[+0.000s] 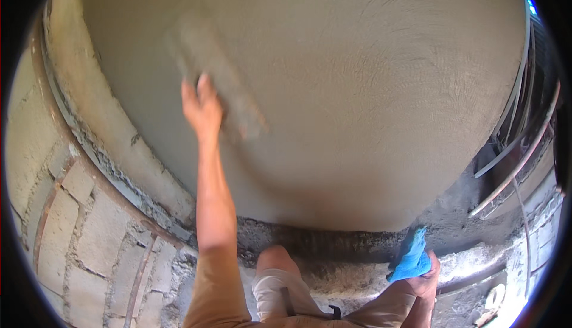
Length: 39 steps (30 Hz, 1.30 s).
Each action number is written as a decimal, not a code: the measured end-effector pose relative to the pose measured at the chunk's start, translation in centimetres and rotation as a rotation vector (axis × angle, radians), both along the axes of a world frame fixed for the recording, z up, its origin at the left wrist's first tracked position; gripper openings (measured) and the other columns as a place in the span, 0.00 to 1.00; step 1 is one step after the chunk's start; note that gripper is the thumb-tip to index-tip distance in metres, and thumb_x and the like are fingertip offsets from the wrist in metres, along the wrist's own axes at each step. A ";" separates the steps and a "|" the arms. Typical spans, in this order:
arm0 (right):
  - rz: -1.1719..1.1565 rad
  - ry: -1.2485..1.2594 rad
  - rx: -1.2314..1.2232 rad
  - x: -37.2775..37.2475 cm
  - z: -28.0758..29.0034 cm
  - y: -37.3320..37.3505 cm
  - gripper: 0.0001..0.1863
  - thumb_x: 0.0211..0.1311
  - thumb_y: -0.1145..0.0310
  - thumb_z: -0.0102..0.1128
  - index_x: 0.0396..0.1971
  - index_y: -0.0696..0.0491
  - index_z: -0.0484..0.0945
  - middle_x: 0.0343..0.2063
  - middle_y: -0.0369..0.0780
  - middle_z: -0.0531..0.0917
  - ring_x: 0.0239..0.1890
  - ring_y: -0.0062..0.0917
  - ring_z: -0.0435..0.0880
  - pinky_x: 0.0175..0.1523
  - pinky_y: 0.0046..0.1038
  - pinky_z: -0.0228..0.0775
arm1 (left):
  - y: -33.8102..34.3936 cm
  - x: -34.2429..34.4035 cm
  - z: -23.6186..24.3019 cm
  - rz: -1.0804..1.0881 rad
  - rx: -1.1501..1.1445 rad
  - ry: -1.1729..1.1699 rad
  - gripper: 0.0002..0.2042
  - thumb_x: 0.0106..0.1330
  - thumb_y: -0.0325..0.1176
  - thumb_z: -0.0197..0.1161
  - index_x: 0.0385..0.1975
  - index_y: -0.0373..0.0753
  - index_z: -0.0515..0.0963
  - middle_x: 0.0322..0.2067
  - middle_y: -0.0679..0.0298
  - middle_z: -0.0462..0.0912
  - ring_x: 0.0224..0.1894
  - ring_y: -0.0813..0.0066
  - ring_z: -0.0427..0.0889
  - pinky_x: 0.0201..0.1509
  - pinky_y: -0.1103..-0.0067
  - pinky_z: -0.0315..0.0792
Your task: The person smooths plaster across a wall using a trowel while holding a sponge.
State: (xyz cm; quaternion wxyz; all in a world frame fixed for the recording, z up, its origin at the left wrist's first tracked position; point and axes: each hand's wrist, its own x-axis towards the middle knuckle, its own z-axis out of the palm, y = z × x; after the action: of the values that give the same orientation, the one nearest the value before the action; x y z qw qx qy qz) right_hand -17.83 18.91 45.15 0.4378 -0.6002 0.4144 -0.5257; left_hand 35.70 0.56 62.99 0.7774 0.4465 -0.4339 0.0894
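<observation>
My left hand (204, 112) is raised against a broad grey plastered wall (357, 89), its fingers closed at the side of a long, flat plastering float (229, 78). The float lies slanted on the plaster and is smeared by motion. Most of its grip is hidden by my fingers. Low on the right, beside my leg, my right hand (424, 281) is wrapped round a crumpled blue cloth (412, 259), well apart from the wall.
Bare block wall (98, 238) curves along the left, with rusty rods (53, 209) before it. Metal bars (518, 167) lean at the right. A rough dirty ledge (333, 274) runs below the plaster, near my knees.
</observation>
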 end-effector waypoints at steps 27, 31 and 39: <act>-0.101 0.205 0.103 -0.6 -1.5 1.7 0.24 0.39 0.65 0.80 0.34 0.55 0.74 0.31 0.35 0.83 0.34 0.15 0.79 0.41 0.23 0.73 | 4.7 15.1 -16.5 0.103 0.196 0.177 0.16 0.72 0.42 0.57 0.41 0.37 0.63 0.23 0.67 0.72 0.21 0.82 0.70 0.20 0.83 0.65; -0.108 0.037 0.104 -2.7 0.4 1.4 0.28 0.45 0.70 0.79 0.45 0.60 0.74 0.38 0.42 0.85 0.40 0.26 0.86 0.49 0.30 0.79 | 2.1 -1.3 -30.4 -0.053 0.256 0.333 0.16 0.74 0.45 0.53 0.41 0.39 0.59 0.26 0.66 0.72 0.25 0.80 0.72 0.26 0.82 0.71; -0.089 0.237 -0.096 -7.5 -0.5 0.0 0.31 0.54 0.62 0.71 0.55 0.59 0.70 0.41 0.45 0.85 0.38 0.25 0.85 0.43 0.25 0.77 | -1.1 -31.9 -28.4 -0.626 0.202 0.416 0.21 0.70 0.29 0.59 0.57 0.31 0.59 0.32 0.64 0.78 0.30 0.82 0.79 0.36 0.81 0.77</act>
State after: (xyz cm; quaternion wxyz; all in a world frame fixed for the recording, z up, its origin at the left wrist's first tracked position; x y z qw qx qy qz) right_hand -25.34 18.92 44.62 0.3328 -0.6593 0.4640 -0.4892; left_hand 3.79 -0.57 34.59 0.7906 0.3755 -0.3887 -0.2877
